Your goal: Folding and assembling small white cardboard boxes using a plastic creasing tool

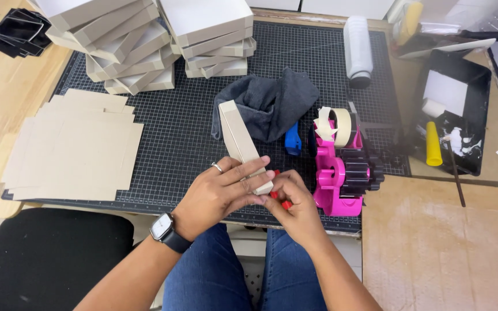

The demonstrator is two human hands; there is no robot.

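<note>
Fingers [243, 168] of the left hand [217, 193] clamp a folded beige box [242, 141] tilted on edge above the black cutting mat [180, 138]. Right hand [295, 201] pinches the box's near corner, so a corner seems to be getting taped; next likely calls for pressing it flat. A pink tape dispenser [338, 181] stands just beside.

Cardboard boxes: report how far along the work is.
Done: folded boxes are stacked at the mat's far edge. In hand: left hand and right hand press one box at its near corner. Left: flat blanks lie unfolded.
</note>
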